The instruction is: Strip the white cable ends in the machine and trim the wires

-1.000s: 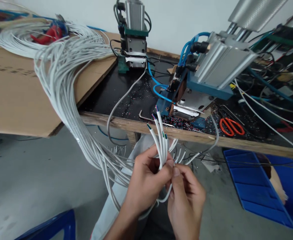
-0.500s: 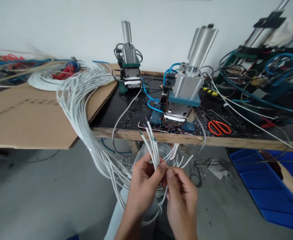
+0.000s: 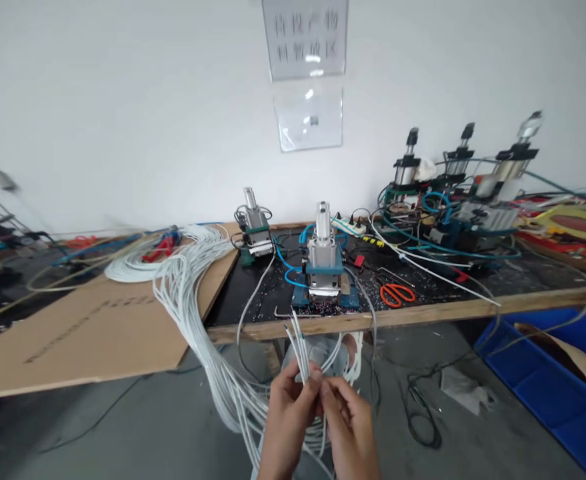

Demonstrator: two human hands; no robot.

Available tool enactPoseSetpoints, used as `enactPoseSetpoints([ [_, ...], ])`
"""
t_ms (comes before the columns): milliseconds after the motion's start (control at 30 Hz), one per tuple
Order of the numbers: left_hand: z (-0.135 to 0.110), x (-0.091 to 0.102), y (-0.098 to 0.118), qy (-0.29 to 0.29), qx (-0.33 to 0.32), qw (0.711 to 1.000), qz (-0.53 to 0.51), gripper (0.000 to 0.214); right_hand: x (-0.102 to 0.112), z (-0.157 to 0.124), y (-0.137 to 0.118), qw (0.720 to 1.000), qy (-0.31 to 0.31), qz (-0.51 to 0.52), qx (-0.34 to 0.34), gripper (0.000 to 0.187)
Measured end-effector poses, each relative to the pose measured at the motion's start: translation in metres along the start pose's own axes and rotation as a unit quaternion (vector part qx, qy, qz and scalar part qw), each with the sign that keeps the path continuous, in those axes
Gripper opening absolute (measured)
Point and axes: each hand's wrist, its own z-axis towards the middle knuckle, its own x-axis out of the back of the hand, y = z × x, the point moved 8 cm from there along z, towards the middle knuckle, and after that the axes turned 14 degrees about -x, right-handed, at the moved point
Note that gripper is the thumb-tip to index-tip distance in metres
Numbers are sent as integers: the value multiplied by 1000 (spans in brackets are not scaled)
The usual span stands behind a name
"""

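In the head view, my left hand [image 3: 287,415] is closed around a small bunch of white cables [image 3: 300,350], whose cut ends point up and show dark and coloured wire tips. My right hand [image 3: 347,421] touches it, thumb and fingers pinched together on what looks like one white cable; the fingertips partly hide it. From my hands, a thick bundle of white cables [image 3: 183,307] runs up and left over the bench edge. More cable loops hang below my hands.
A small pneumatic press [image 3: 323,257] stands at the bench edge, with another press [image 3: 255,230] behind left. Orange-handled scissors [image 3: 397,295] and a hex key [image 3: 293,313] lie nearby. Cardboard [image 3: 97,333] covers the left side. A blue bin [image 3: 537,400] is at lower right.
My view has tilted up and drawn back, so the wall signs and more of the bench show. Both hands stay together at the cables, lower in the picture.
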Motion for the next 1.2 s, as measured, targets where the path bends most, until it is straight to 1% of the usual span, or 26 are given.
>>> enactPoseSetpoints([
  [133, -3, -1, 17, -20, -12, 1000, 8, 60, -5, -8, -21, 995, -40, -37, 86, 56],
  [200, -2, 3, 27, -20, -26, 999, 11, 57, -5, -14, -33, 986, -58, -68, 141, 51],
  [267, 0, 6, 35, -22, -39, 999, 14, 49, -2, -21, -47, 970, -71, -109, 206, 42],
  [300, 1, 7, 37, -23, -43, 999, 14, 44, -1, -25, -54, 957, -78, -133, 245, 38],
  [367, 5, 7, 39, -22, -44, 999, 12, 37, 0, -32, -67, 924, -92, -181, 323, 32],
  [433, 10, 6, 38, -18, -39, 999, 9, 33, -1, -33, -76, 888, -97, -229, 387, 32],
  [533, 20, 1, 36, -8, -32, 999, 7, 40, 2, -17, -84, 849, -71, -286, 438, 34],
  [667, 39, -3, 38, 24, -45, 999, 8, 62, 12, 30, -92, 822, -8, -352, 449, 31],
  [767, 51, -4, 41, 37, -54, 998, 12, 63, 15, 67, -95, 803, 20, -404, 438, 30],
  [833, 55, -4, 41, 37, -51, 998, 12, 61, 14, 84, -94, 792, 26, -433, 430, 29],
  [900, 57, -3, 41, 34, -43, 998, 17, 58, 12, 93, -91, 783, 30, -455, 423, 27],
  [1000, 55, -4, 39, 14, -32, 998, 44, 50, 14, 97, -87, 775, 37, -476, 414, 26],
  [1067, 53, -4, 39, 5, -38, 997, 68, 43, 16, 97, -86, 771, 39, -484, 411, 26],
  [1200, 52, 0, 42, 14, -58, 992, 113, 33, 22, 100, -88, 767, 35, -493, 409, 22],
])
